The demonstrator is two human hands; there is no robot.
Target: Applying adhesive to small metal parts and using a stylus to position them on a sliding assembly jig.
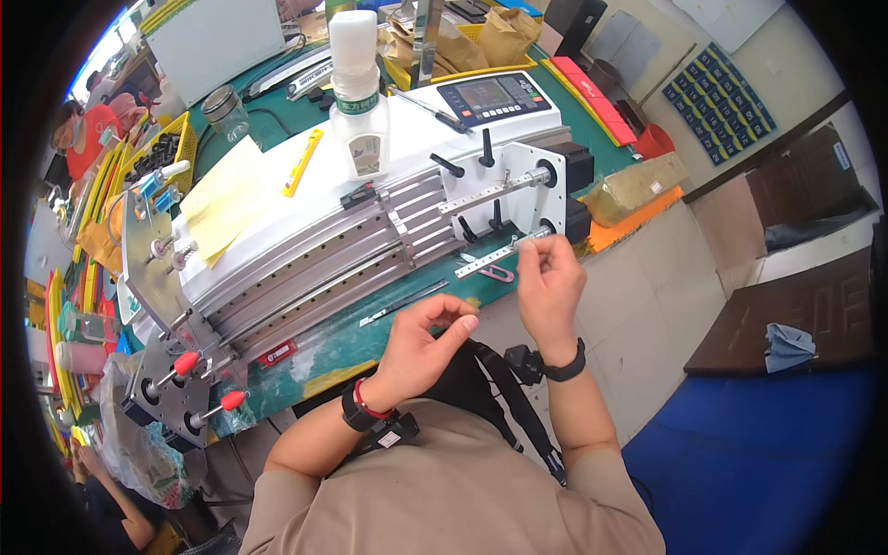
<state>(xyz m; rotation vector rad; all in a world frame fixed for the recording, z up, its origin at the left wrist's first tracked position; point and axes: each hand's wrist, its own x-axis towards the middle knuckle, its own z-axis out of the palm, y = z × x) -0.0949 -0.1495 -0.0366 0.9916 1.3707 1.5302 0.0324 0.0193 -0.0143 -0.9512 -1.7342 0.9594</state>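
Note:
A long winding machine (314,277) with metal rails lies across the green bench. Two perforated metal bars stick out from its right end plate; the lower bar (486,263) is nearest to my right hand (550,282). That hand is closed, thumb and index finger pinched beside the bar's right end; whatever lies between them is too small to make out. My left hand (421,347) is held in front of the rails, apart from the machine. Its fingers are curled toward the thumb, and their contents are hidden. A pink-handled tool (498,274) lies under the lower bar.
White bottles (356,102), a yellow cutter (302,163) and a yellow sheet (222,203) rest on the machine's white housing, near its control panel (495,96). Red-tipped rods (187,363) project at the left. A cardboard-coloured block (634,190) sits at the right. Another person's arm (116,490) shows lower left.

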